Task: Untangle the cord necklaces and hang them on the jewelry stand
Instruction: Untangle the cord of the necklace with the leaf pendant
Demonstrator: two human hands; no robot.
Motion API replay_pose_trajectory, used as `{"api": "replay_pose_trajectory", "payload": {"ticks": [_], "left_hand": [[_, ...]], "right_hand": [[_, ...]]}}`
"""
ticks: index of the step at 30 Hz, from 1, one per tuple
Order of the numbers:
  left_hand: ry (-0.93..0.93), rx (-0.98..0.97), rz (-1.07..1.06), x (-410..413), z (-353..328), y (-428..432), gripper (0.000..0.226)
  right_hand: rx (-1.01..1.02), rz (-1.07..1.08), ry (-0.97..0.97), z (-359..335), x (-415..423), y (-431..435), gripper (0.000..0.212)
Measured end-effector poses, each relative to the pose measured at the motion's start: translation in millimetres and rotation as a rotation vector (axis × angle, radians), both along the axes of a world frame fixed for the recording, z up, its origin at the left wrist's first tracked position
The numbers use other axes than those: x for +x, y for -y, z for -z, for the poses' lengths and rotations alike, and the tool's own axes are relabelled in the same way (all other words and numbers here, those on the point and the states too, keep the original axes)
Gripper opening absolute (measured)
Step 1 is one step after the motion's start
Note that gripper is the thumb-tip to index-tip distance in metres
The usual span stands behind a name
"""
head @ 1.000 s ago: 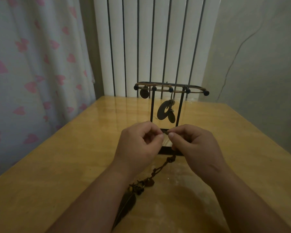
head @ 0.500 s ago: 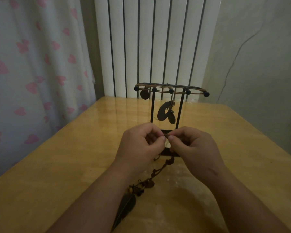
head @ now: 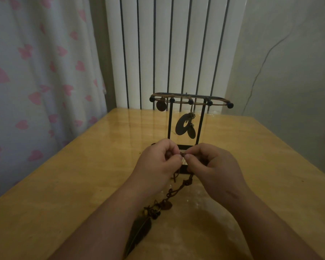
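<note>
We pinch cord necklace (head: 176,192) at top end, left hand (head: 158,164) and right hand (head: 214,169) both, thumbs meeting, fingers curled. Location: over table (head: 64,184), just before jewelry stand (head: 189,102) base. Beaded length trails toward us; feather pendant (head: 139,233) lies on table. Hung necklaces (head: 184,125) on stand's top bar.

Tabletop (head: 79,177) left and right of jewelry stand (head: 201,128): open passage. Radiator (head: 176,44) close behind stand. Before stand, left hand (head: 158,164), right hand (head: 216,167) and cord necklace (head: 176,192) block approach.

Wooden table (head: 64,184); white column radiator (head: 173,49) behind; pink-patterned white curtain (head: 36,81) at left; plaster wall (head: 289,72) at right.
</note>
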State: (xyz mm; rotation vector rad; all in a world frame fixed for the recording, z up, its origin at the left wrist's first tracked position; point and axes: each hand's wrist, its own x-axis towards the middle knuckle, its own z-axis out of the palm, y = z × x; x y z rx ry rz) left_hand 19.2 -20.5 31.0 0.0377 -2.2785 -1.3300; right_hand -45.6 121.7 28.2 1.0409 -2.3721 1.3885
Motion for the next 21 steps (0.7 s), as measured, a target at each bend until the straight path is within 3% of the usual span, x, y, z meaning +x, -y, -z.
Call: {"api": "replay_pose_trajectory", "payload": {"ticks": [16, 21], "left_hand": [[0.071, 0.026, 0.043, -2.4, 1.6, 2.2, 0.017], [0.078, -0.02, 0.027, -4.3, 4.1, 3.8, 0.018]], "right_hand": [[0.02, 0.0, 0.01, -2.6, 1.6, -1.0, 0.01], [0.012, 0.014, -0.074, -7.7, 3.5, -2.9, 0.014]]}}
